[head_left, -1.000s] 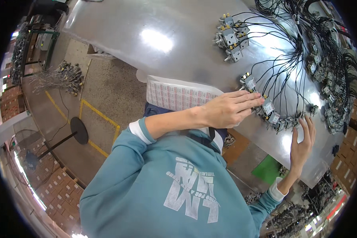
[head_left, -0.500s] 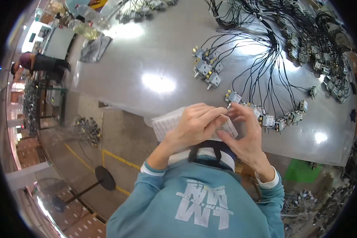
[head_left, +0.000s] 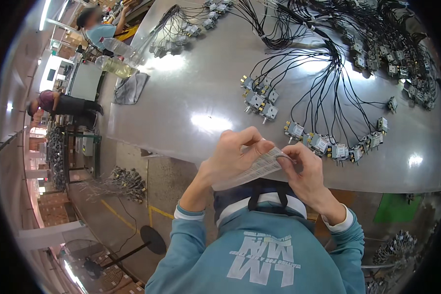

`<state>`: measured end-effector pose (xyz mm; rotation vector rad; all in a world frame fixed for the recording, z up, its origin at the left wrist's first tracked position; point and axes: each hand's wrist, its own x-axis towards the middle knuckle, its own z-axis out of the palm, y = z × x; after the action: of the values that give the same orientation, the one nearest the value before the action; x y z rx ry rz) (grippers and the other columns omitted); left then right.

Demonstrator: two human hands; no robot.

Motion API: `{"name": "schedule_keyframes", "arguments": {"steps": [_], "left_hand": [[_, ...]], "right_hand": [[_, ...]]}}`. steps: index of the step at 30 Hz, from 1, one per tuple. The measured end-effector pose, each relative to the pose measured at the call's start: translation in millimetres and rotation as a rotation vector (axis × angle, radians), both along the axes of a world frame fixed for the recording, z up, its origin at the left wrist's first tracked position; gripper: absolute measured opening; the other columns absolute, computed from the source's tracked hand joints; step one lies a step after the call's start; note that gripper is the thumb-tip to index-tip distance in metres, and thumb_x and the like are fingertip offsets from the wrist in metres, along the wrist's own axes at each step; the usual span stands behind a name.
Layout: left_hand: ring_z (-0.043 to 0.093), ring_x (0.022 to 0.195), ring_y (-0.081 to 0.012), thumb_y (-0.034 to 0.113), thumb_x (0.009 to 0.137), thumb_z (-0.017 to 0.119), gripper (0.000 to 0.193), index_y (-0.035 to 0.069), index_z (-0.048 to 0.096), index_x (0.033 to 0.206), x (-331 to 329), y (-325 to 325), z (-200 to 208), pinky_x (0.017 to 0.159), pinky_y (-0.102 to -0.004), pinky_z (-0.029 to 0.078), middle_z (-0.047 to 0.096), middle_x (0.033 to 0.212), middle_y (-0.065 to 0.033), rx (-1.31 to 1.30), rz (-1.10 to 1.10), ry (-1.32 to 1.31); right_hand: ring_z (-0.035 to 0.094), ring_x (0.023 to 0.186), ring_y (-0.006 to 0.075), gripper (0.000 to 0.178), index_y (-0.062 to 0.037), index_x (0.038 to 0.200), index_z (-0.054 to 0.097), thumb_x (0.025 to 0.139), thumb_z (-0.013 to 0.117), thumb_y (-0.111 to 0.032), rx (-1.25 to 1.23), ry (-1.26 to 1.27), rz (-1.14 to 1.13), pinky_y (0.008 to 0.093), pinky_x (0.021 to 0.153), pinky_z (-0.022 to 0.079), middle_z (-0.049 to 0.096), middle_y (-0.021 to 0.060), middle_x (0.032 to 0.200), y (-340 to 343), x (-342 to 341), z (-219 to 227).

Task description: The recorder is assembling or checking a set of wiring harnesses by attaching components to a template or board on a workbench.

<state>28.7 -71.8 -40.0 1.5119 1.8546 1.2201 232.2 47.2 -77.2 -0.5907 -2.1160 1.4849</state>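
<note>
A whitish sheet of small printed labels (head_left: 262, 168) slants in front of my waist, at the table's near edge. My left hand (head_left: 232, 156) is closed on its upper edge, thumb and forefinger pinched near the top corner. At the sheet's right end my right hand (head_left: 306, 174) pinches the corner between thumb and fingers; whether a loose label is in that pinch I cannot make out. Just beyond my right hand lies an arc of small metal switch-like units (head_left: 320, 143) bearing white labels, with black wires attached. Another cluster of such units (head_left: 260, 103) sits farther left.
The shiny metal table (head_left: 181, 98) holds bundled black wires (head_left: 333, 49) and many more units at the far right. A grey cloth (head_left: 131, 89) and clear bottles (head_left: 115, 66) lie at the left. Two people stand beyond. A round black disc stand (head_left: 153, 239) is on the floor.
My view has shifted, so the scene sits lower and farther right. The sheet has tilted, its right end raised, and my right fingers have come down onto its corner.
</note>
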Motion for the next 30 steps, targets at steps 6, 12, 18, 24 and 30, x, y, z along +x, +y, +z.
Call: {"name": "schedule_keyframes", "arguments": {"steps": [6,12,18,24,30], "left_hand": [[0.072,0.08,-0.0091,0.009,0.093,0.085,0.014,0.001,0.077,0.102,2.6,10.7,8.5,0.072,-0.0298,0.058,0.078,0.084,-0.0063,-0.255,0.009,-0.155],[0.073,0.084,-0.0097,0.013,0.097,0.082,0.022,0.003,0.081,0.117,8.1,13.8,0.4,0.077,-0.0295,0.058,0.082,0.097,-0.0081,-0.159,0.033,-0.271],[0.074,0.091,-0.0107,0.015,0.101,0.079,0.02,0.001,0.08,0.116,7.6,11.4,-1.7,0.081,-0.0297,0.059,0.081,0.099,-0.0074,-0.152,0.112,-0.4],[0.074,0.092,-0.0105,0.015,0.102,0.079,0.02,0.0,0.08,0.116,6.5,10.4,-6.5,0.081,-0.0295,0.059,0.081,0.101,-0.008,-0.128,0.142,-0.457],[0.074,0.09,-0.0097,0.017,0.106,0.076,0.023,-0.002,0.076,0.119,3.5,7.6,-11.3,0.077,-0.0283,0.06,0.081,0.099,-0.0078,-0.132,0.198,-0.507]], "right_hand": [[0.074,0.076,0.0272,0.02,0.0003,0.114,0.071,0.103,0.078,-0.015,0.017,-0.072,0.044,0.035,0.071,0.059,0.073,0.014,0.088,13.2,4.8,-8.4],[0.074,0.084,0.0139,0.02,0.0028,0.117,0.073,0.105,0.076,-0.012,-0.105,-0.071,-0.003,0.0292,0.074,0.059,0.078,0.0098,0.094,15.4,2.3,-4.7],[0.077,0.088,0.0146,0.02,0.0022,0.117,0.073,0.104,0.078,-0.012,-0.102,-0.056,-0.084,0.0282,0.074,0.06,0.081,0.0112,0.099,22.3,1.4,-1.7],[0.078,0.09,0.02,0.013,-0.0008,0.109,0.075,0.098,0.081,-0.006,0.056,-0.073,-0.066,0.0321,0.078,0.061,0.08,0.0104,0.096,26.2,-3.9,5.5],[0.067,0.124,0.0283,0.015,-0.003,0.101,0.073,0.09,0.083,0.002,0.377,0.13,0.0,0.0393,0.097,0.057,0.069,0.0139,0.129,29.1,-12.1,7.5]]}}
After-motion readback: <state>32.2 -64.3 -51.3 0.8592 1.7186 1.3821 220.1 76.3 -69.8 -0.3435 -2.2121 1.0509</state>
